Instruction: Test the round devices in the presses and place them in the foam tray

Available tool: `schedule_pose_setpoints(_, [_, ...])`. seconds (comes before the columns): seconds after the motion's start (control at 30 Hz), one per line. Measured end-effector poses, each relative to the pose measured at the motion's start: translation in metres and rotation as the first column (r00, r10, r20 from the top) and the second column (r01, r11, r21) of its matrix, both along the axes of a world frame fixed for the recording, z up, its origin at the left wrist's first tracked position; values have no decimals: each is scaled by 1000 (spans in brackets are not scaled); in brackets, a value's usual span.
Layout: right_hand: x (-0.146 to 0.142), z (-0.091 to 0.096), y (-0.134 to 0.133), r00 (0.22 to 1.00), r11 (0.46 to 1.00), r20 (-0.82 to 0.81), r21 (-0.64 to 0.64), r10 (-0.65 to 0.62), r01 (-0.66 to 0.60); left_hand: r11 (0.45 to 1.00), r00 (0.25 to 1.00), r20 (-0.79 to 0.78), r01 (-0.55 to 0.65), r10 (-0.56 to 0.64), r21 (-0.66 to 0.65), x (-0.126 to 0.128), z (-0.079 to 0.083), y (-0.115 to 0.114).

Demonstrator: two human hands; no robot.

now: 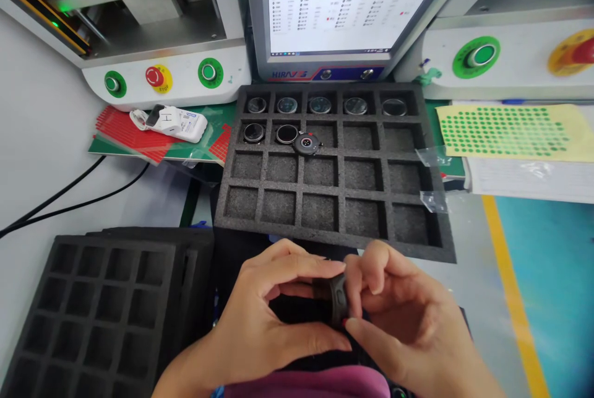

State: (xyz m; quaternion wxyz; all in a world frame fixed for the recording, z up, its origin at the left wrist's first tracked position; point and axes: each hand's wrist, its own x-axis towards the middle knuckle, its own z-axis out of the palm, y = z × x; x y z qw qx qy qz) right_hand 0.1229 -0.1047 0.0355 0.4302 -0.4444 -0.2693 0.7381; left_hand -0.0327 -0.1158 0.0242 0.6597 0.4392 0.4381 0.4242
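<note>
Just in front of the foam tray, a dark round smartwatch body (339, 299) without a strap is held on edge, its side with a button showing. My left hand (278, 305) grips its rim between thumb and fingers. From the other side, the fingers and thumb of my right hand (403, 311) close on the same watch body. A small red bit (344, 322) shows by my right thumb tip; what it is I cannot tell. Several watch bodies lie in the foam tray (320, 234). One watch (307, 143) lies back up, with a red mark, tilted across a divider.
Stacked foam trays (160, 299) stand at the left. Behind are a monitor (325, 14), machine panels with a red stop button (155, 76) and green buttons (210, 72). Red sticker strips (125, 132), a white device (180, 124) and a green-dot sticker sheet (505, 130) flank the tray.
</note>
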Motion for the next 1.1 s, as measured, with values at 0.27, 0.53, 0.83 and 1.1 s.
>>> schedule_pose_setpoints(0.27, [3, 1, 0, 998, 997, -59, -73, 26, -30, 999, 995, -93, -42, 43, 11, 1, 2, -2])
schedule_pose_setpoints(0.53, [12, -23, 5, 980, 989, -133, 32, 149, -146, 999, 999, 18, -35, 35, -31, -2, 4, -3])
schedule_pose_setpoints(0.83, [-4, -15, 0, 965, 962, -157, 208, 211, -177, 974, 884, 465, 141, -44, -176, 6, -9, -5])
schedule_pose_setpoints(1.1, [-13, -33, -10, 974, 967, -198, 247, 110, -59, 959, 848, 529, 183, -42, -217, 5, -19, 0])
